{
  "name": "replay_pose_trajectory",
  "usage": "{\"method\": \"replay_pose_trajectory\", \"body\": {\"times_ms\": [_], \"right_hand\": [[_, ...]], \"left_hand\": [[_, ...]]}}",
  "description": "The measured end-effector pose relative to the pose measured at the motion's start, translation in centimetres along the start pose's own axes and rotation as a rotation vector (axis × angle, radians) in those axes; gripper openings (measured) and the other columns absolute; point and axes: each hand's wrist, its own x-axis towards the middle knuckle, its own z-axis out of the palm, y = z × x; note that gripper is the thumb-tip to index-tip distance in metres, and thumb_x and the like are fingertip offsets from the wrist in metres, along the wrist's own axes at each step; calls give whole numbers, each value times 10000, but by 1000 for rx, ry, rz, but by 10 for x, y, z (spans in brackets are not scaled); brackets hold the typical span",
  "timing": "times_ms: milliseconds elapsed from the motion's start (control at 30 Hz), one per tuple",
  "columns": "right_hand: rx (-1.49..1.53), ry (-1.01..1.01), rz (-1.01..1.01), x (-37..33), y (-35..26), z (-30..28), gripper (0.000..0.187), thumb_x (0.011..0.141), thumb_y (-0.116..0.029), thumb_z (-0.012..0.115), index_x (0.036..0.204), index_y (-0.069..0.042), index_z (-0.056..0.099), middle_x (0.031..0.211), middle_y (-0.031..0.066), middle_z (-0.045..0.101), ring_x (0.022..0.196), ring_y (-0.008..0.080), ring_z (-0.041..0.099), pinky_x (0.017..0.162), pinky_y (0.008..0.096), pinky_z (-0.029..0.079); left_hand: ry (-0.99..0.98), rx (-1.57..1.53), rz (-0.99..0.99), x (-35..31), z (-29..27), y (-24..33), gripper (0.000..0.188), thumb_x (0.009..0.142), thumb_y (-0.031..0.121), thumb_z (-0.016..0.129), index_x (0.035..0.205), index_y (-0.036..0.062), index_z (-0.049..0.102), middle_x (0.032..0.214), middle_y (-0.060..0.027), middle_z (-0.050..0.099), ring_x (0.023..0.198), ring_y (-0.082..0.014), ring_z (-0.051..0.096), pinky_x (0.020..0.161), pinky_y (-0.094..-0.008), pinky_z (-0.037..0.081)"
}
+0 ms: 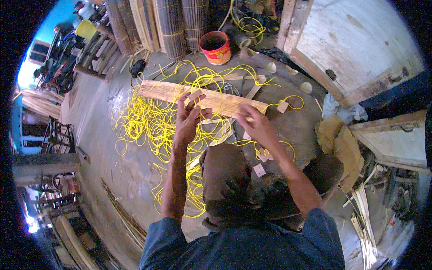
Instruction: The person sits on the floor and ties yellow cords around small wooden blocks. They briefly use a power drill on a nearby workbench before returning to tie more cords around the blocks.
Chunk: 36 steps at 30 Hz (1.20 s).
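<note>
My left hand [188, 119] is raised over a long wooden board [166, 91], its fingers closed on a small flat piece of wood [195, 95]. To the right, my right hand [254, 122] has its fingertips pinched together near the board's right end; what is between them is too small to make out. A large tangle of yellow cord [137, 117] spreads under and around the board, with loops passing by both hands. Beside my right hand lies a small wooden tag [282, 107] with yellow cord at it. Another pale tag [259, 170] rests below my right forearm.
A red bucket [216, 53] stands beyond the board, in front of rolled slatted mats [172, 31]. White-faced wooden panels [355, 45] lean at the right, near brown cardboard [337, 148]. Wooden strips [363, 220] lie at lower right, and long sticks [123, 211] at lower left.
</note>
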Motion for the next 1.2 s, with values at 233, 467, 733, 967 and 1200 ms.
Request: {"method": "replay_pose_trajectory", "body": {"times_ms": [233, 467, 733, 967, 1200], "right_hand": [[-229, -119, -59, 69, 32, -16, 347, 896, -237, 573, 1176, -32, 559, 1063, 152, 616, 966, 258, 617, 838, 348, 494], [-430, 28, -222, 57, 141, 3, 630, 799, -145, 600, 1377, -138, 349, 1255, 247, 459, 1118, 397, 513, 935, 450, 435], [-768, -37, 4, 72, 102, 62, 728, 788, -233, 643, 1418, -163, 284, 1405, 179, 310, 1266, 351, 370, 989, 506, 354], [-52, -225, -252, 83, 12, 42, 567, 822, -343, 654, 1274, -53, 473, 1235, 171, 502, 1159, 289, 475, 1002, 375, 366], [401, -543, 148, 88, -58, -20, 339, 899, -393, 574, 976, -64, 597, 785, -10, 566, 713, 97, 514, 673, 257, 412]], "left_hand": [[40, 183, 68, 1, 29, 63, 523, 900, -1, 426, 1361, 90, 199, 1329, -179, 441, 985, -291, 615, 852, -373, 516], [40, 174, 108, -2, 6, 98, 523, 915, 23, 449, 1374, 95, 209, 1346, -184, 438, 942, -286, 627, 799, -360, 522], [0, 186, 156, -1, 8, 116, 512, 906, 27, 479, 1364, 99, 261, 1334, -173, 452, 940, -265, 626, 802, -353, 517], [38, 189, 165, -1, 8, 105, 475, 901, 37, 491, 1326, 101, 290, 1328, -169, 463, 911, -233, 622, 771, -324, 507], [242, 558, 165, 21, 4, 89, 357, 897, 81, 552, 1218, 106, 397, 1084, -100, 623, 813, -97, 560, 670, -213, 442]]}}
